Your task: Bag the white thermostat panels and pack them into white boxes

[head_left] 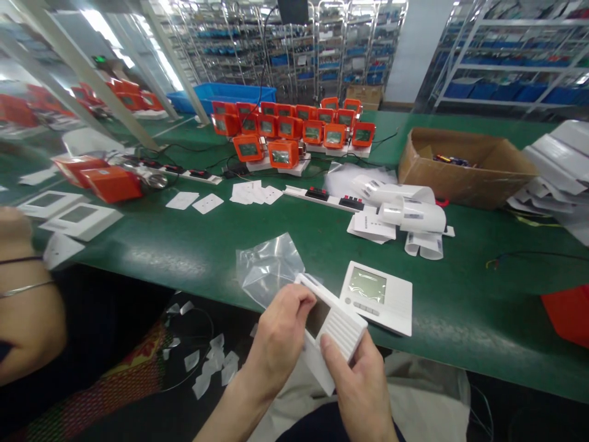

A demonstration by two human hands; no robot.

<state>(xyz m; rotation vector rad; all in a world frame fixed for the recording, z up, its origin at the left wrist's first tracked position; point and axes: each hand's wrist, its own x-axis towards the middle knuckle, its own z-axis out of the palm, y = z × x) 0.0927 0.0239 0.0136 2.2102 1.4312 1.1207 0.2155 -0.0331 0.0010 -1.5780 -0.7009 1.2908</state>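
Note:
My right hand [363, 387] grips a white device with a screen and ribbed side, which looks like a thermostat [343, 328], tilted above the table's front edge. The fingertips of my left hand [280, 322] are pinched together at its screen; what is between them, if anything, is hidden. A white flap or sheet [322, 368] shows beneath the device. To its right, a second white thermostat [380, 294] lies face up, with a grey display and a row of buttons. A clear plastic bag [271, 267] lies just beyond my left hand.
Orange-framed lamps [289, 129] stand in rows at the back. White cards [253, 192], rolled labels [414, 215] and terminal strips [317, 195] lie mid-table. A cardboard box [464, 166] stands at right. At left are a co-worker's arm [27, 307] and more white devices [83, 221].

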